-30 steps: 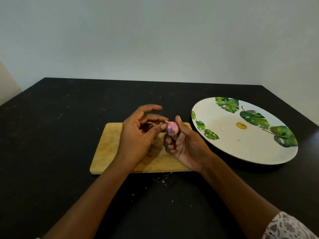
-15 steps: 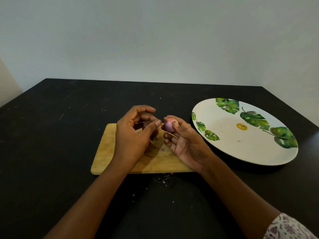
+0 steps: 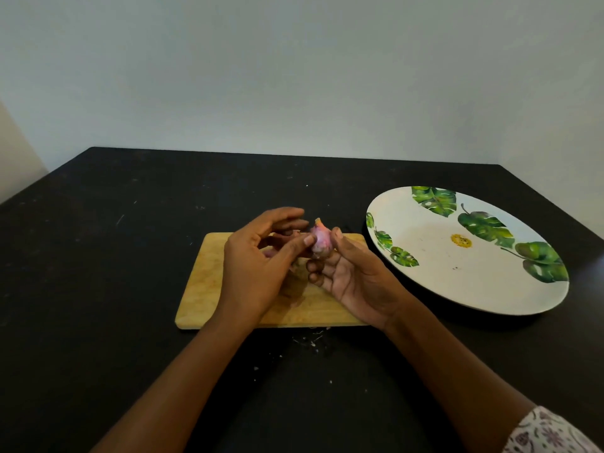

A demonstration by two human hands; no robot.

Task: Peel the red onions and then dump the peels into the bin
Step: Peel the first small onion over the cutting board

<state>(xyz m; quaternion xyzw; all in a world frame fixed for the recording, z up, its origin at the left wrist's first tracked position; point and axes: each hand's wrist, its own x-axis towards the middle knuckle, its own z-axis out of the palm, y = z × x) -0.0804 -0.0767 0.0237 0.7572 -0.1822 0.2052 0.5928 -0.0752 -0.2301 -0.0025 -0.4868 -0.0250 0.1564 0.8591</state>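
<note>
Red onion [image 3: 322, 241], small and partly stripped, was held in the air over a wooden cutting board [image 3: 209, 289]. Nearest the camera a patterned sleeve [image 3: 549, 433] covered the right forearm, and pale scraps [image 3: 310, 341] lay on the dark tabletop [image 3: 98, 289] just in front of the board. Further in, the right hand [image 3: 356, 279] pinched the onion from below and from the right, thumb on its right side and fingers curled under it. The left hand [image 3: 258, 269] stood just to the left, fingers loosely spread and thumb tip touching the onion's left side. The onion's long axis ran roughly upright, pointed end up, so the remaining skin probably had to be drawn down by the left thumb while the right hand steadied it. Brownish peel [image 3: 295, 291] seemed to lie on the board under the left hand. Beyond, to the right, a leaf-patterned plate [image 3: 441, 282] rested on the tabletop. No bin showed
</note>
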